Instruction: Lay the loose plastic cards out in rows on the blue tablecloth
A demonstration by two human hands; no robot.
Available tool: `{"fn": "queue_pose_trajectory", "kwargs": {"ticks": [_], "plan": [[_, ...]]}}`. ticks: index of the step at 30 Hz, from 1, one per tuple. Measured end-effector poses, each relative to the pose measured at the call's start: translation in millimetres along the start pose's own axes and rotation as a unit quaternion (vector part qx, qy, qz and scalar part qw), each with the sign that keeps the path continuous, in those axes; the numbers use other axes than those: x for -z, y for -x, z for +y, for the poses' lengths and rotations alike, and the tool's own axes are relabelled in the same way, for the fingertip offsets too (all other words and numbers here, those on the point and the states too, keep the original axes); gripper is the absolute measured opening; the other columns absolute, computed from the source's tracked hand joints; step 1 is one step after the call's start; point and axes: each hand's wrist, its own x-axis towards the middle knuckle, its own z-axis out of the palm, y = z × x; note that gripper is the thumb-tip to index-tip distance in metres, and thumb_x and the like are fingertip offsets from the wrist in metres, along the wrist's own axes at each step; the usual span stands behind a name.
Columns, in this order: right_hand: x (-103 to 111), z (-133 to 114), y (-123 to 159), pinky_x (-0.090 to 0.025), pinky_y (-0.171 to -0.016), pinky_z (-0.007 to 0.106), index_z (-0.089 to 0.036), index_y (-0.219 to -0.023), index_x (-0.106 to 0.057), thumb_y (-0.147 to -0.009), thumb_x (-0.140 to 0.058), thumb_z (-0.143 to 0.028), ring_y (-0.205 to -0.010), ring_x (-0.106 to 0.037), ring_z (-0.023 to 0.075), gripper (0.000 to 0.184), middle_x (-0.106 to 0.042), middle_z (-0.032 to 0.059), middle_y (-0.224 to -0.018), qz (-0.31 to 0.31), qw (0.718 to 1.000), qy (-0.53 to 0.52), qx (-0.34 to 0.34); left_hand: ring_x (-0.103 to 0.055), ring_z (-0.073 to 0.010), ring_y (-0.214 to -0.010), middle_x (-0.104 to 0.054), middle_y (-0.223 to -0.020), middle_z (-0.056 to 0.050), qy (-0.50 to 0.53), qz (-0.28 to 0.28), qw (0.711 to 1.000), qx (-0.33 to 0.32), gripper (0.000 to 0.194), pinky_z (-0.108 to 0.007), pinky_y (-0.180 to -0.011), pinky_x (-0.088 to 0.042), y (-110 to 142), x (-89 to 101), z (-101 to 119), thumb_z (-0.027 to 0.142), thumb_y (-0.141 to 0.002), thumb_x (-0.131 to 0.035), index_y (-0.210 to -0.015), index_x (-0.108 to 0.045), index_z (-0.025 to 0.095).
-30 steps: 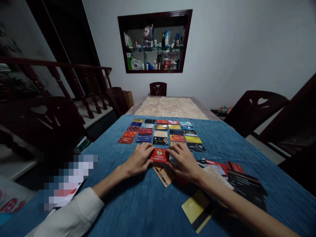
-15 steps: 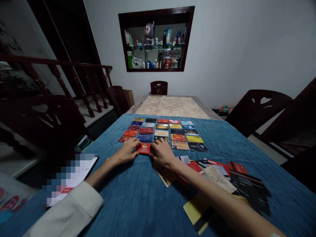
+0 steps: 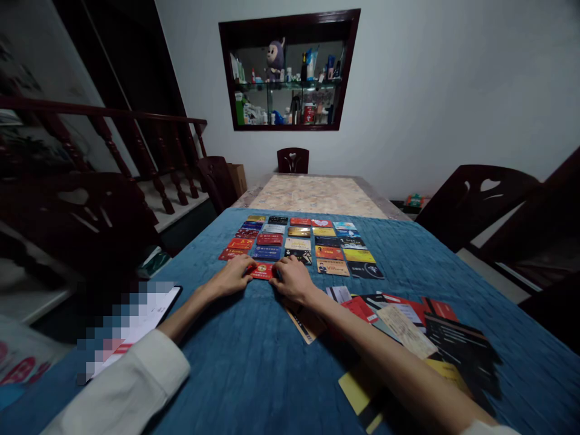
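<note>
A red card (image 3: 261, 271) with a round yellowish emblem lies at the near side of several rows of cards on the blue cloth. My left hand (image 3: 230, 275) grips its left edge, fingers closed. At its right edge, my right hand (image 3: 293, 278) also has its fingers closed on the card. Just beyond it is a blue card (image 3: 267, 253). A black-and-white patterned card (image 3: 299, 257) is partly covered by my right fingers. Further right in the nearest row are a tan VIP card (image 3: 333, 267) and a dark card (image 3: 365, 269). An orange-tan card (image 3: 308, 325) pokes out beneath my right wrist.
Loose overlapping cards, including a black one (image 3: 457, 338) and a yellow one (image 3: 362, 386), spread under and beside my right forearm. A phone (image 3: 154, 314), partly pixelated, lies left of my left forearm. Dark wooden chairs (image 3: 480, 199) surround the table.
Both hands have shifted the red card slightly left and a little farther from me. My right forearm has moved slightly too. The rows of cards look the same.
</note>
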Motion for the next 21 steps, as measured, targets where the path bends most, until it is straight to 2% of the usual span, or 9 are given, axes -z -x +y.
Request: {"fn": "queue_pose_trajectory", "kwargs": {"ticks": [8,15,21], "plan": [[-2,-2,1,-0.043,-0.084,0.035,-0.020,-0.107,-0.068,-0.092,-0.056,-0.038,-0.109,-0.054,0.0262,0.026,-0.066,0.0102,-0.118,0.003,1.000,-0.011,-0.013,-0.061,-0.0242,-0.107,-0.067,-0.110,-0.011,0.000,0.012,1.000,-0.002,0.024,-0.035,-0.097,-0.047,1,-0.9,4,0.013,-0.083,-0.057,-0.105,-0.067,0.015],[-4,-3,3,-0.044,-0.084,0.037,-0.021,-0.111,-0.067,-0.094,-0.054,-0.039,-0.111,-0.053,0.0272,0.028,-0.063,0.0115,-0.120,0.011,0.999,-0.016,-0.028,-0.059,-0.0220,-0.096,-0.061,-0.101,-0.010,-0.005,0.047,0.999,-0.016,0.020,-0.033,-0.090,-0.048,2,-8.6,6,0.014,-0.089,-0.051,-0.094,-0.070,0.016],[-6,-3,3,-0.045,-0.085,0.039,-0.024,-0.114,-0.068,-0.096,-0.050,-0.039,-0.114,-0.051,0.0280,0.030,-0.062,0.0107,-0.124,0.010,0.999,-0.018,-0.025,-0.060,-0.0238,-0.093,-0.061,-0.098,-0.012,-0.067,0.024,0.997,-0.009,0.023,-0.034,-0.084,-0.048,3,-5.6,13,0.013,-0.090,-0.048,-0.093,-0.070,0.016]]}}
